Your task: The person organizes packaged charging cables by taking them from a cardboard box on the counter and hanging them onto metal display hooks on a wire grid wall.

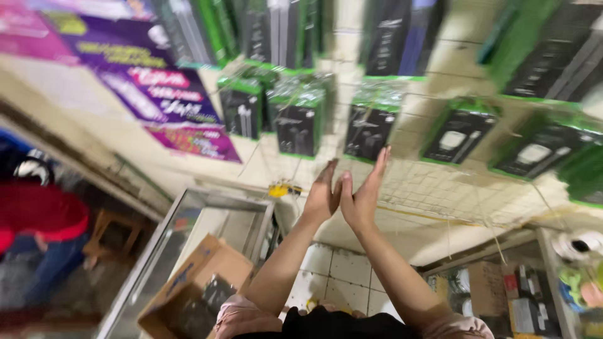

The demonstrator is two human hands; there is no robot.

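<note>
Both arms are raised toward a wire mesh rack (440,188) on a tiled wall; the view is blurred by motion. The left hand (321,198) and the right hand (363,201) stand side by side, their heels touching or nearly so, palms angled toward each other. The fingers of both hands are stretched straight and flat, holding nothing. The right fingertips (383,157) reach just below a black and green packaged item (370,129) hanging on the rack; whether they touch it cannot be told. A like package (298,122) hangs just left of it, above the left hand, and another (457,135) further right. More such packages hang in a higher row. Purple posters (157,94) are fixed to the wall at upper left. Below the arms stands a glass counter (207,220) bearing an open cardboard box (201,282). At far left sits a person in a red top (41,213)
</note>
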